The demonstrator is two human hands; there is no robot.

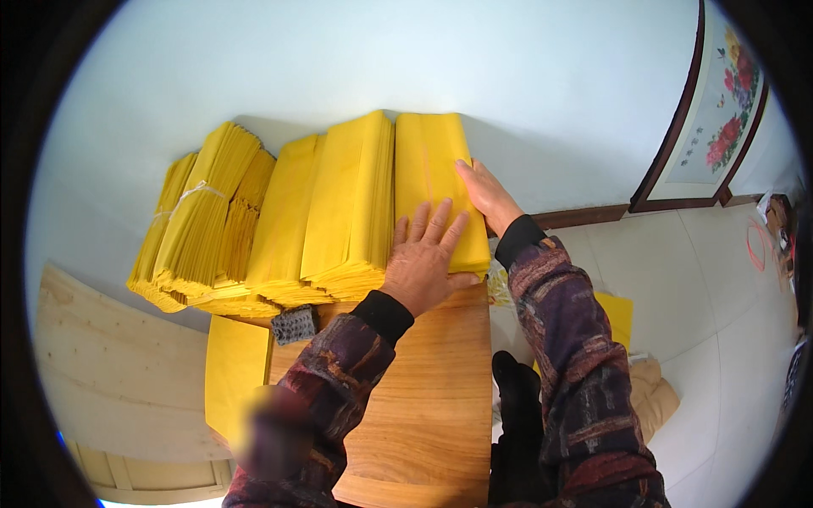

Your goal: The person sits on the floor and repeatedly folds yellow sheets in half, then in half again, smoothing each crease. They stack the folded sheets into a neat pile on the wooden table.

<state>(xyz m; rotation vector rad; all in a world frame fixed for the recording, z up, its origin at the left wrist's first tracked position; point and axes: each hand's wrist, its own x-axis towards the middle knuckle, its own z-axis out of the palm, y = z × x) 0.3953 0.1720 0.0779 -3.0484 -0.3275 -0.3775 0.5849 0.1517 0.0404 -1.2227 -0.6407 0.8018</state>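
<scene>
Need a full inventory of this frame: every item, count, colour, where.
paper stacks: several, yellow, back of table against the wall
tied bundle: one, yellow with white string, far left of the stacks
loose sheet: one, yellow, table's left edge
block: one, grey, in front of the stacks
table: one, brown wood, centre
board: one, pale wood, lower left
picture: one, flowers in a dark frame, upper right
left hand: flat on the rightmost stack
right hand: on that stack's right edge

Left of the fingers: tied bundle of yellow paper sheets (199, 229). Below them, left: small dark grey textured block (295, 324). Far right: framed floral embroidery picture (718, 110), leaning against pale wall (423, 59).
</scene>
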